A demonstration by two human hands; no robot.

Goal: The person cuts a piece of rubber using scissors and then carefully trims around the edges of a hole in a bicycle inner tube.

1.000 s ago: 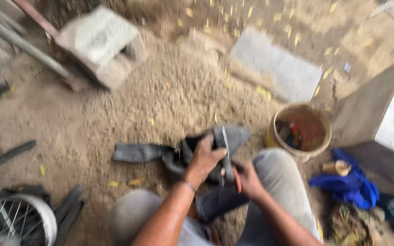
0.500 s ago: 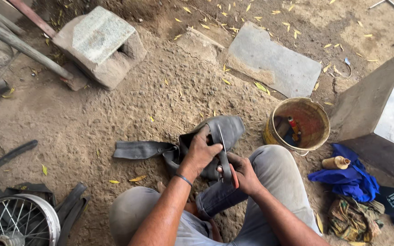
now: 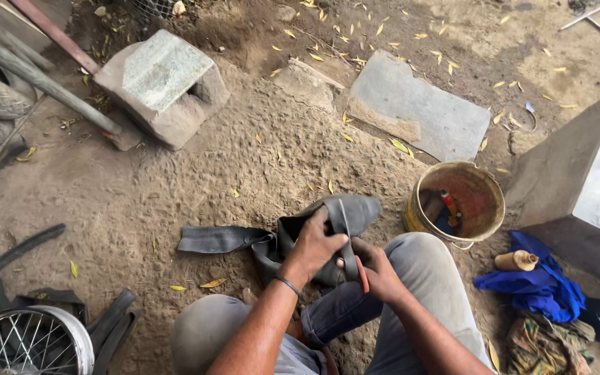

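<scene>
The left hand (image 3: pixel 316 244) pressed down on a folded black inner tube (image 3: pixel 300 232) held over the knees, its loose end trailing left across the sandy ground (image 3: pixel 175 187). The right hand (image 3: pixel 376 267) gripped a tool with a red handle (image 3: pixel 361 274) against the tube. A yellow bucket (image 3: pixel 458 201) stood just right of the hands, a blue cloth (image 3: pixel 532 285) beyond it. A concrete block (image 3: pixel 161 87) lay far left, a spoked wheel (image 3: pixel 26 344) at the lower left.
</scene>
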